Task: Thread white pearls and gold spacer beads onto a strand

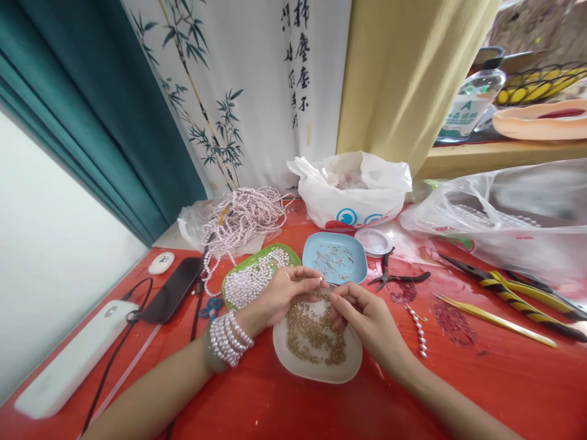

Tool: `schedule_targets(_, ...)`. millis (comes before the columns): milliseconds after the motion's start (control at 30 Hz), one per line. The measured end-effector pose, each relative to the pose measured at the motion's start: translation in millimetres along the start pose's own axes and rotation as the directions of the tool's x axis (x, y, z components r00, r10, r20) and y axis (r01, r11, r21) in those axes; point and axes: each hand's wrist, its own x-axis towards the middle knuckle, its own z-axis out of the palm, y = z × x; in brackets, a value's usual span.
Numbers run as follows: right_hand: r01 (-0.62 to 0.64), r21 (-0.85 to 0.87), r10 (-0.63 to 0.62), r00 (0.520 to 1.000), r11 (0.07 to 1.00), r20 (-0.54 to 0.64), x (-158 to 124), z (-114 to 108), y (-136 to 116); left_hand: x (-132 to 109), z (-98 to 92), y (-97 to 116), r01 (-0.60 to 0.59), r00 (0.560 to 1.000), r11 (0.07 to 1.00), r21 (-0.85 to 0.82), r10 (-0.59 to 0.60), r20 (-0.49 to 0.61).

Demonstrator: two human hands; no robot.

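My left hand is closed in a pinch, with a small white bead showing at its fingertips. Close beside it, my right hand pinches thumb against fingers; whatever it holds is too small to make out. Both hands hover over a whitish dish of small gold beads. Partly behind my left forearm lies a green tray of white and pale pink pearl beads. A blue tray with thin metal pins stands just beyond my fingers. Several strands of pearls circle my left wrist.
Small pliers, yellow-black long-nose pliers, yellow tweezers and a short pearl strand lie at right. Plastic bags and heaped pink bead strings line the back. A phone and white power bank sit left.
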Motion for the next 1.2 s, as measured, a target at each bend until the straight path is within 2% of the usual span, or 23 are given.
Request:
schedule_targets(433, 0.017, -0.013, -0.016, 0.999, 1.000, 0.036, 3, -2, 3, 1, 0.0, -1, -0.025, 1.000, 1.000, 0.016, 0.025, -0.011)
schedule_targets(667, 0.017, -0.011, -0.017, 0.999, 1.000, 0.044, 4, -2, 3, -2, 2.8, -1, -0.024, 1.000, 0.994, 0.106, 0.022, 0.015)
schedule_targets(933, -0.046, 0.028, 0.045, 0.997, 0.999, 0.062, 5, -4, -4, -2, 4.6, -2, -0.139, 0.990, 0.959, 0.248, 0.130, 0.053)
schedule_targets(1200, -0.110, 0.063, 0.103, 0.988, 0.992, 0.116, 7, -5, -10, -6, 6.5, 2, -0.277, 0.958, 0.829, 0.486, 0.278, 0.072)
